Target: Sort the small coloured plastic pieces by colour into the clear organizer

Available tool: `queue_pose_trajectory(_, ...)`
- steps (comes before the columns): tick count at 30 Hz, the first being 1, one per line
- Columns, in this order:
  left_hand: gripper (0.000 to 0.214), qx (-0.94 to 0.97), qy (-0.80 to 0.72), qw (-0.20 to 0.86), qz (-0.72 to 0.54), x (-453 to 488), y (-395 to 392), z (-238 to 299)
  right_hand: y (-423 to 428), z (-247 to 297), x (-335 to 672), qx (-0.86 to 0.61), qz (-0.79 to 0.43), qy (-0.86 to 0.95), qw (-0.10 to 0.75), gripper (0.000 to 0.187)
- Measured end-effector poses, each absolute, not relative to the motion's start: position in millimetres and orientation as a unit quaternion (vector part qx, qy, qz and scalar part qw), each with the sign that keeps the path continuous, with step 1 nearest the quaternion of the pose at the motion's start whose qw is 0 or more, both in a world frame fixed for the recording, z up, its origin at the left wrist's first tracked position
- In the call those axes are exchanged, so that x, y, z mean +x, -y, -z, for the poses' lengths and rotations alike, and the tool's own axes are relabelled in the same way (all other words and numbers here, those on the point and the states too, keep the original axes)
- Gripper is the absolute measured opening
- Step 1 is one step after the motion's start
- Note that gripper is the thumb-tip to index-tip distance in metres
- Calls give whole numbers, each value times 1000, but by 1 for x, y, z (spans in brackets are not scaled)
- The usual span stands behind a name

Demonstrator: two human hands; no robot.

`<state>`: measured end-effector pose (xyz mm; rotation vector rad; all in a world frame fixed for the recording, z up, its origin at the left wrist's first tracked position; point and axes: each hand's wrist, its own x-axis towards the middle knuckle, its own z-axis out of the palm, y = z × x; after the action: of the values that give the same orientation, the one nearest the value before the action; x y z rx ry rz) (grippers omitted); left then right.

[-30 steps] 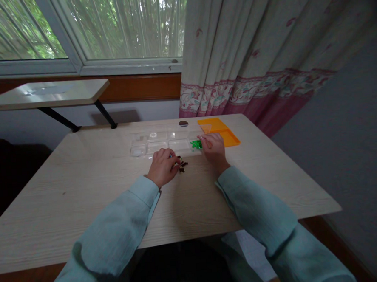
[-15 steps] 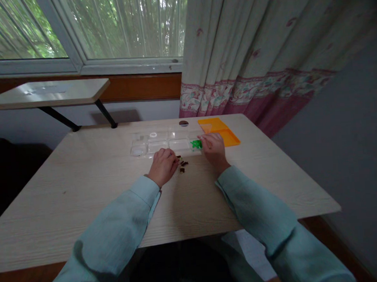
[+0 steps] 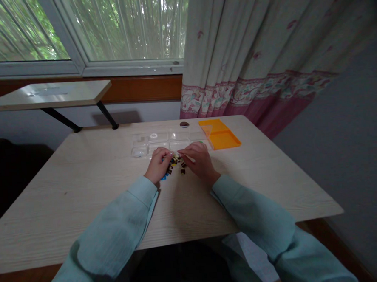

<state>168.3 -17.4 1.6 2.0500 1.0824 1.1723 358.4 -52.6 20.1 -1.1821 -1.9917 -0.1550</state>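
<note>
A small heap of tiny pieces [image 3: 176,160], mostly dark brown with some yellow, lies on the table between my hands. Blue pieces [image 3: 164,177] show beneath my left hand [image 3: 159,165], whose fingers are curled at the heap's left side. What they hold, if anything, is hidden. My right hand [image 3: 200,160] reaches in from the right, thumb and forefinger close together at the heap; I cannot make out anything between them. Just behind both hands stands a clear plastic compartment tray [image 3: 158,142]. My right hand covers most of the green pieces in its right end.
An orange open case [image 3: 224,134] lies right of the tray, partly under its clear edge. A dark oval spot [image 3: 184,124] is at the table's back. A raised white shelf [image 3: 54,96] on black legs stands back left. Curtains [image 3: 235,70] hang behind the table [image 3: 98,185].
My right hand has moved left and nearer, from the green pieces in the tray to the heap. My left hand has shifted slightly left, and more brown, yellow and blue pieces now show.
</note>
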Motion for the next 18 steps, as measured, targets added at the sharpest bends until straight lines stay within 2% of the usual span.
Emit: queue_pose_trajectory(18,26,753,-383,299,-444,169,24,-8,61,-17,343,-461,92,785,403,19)
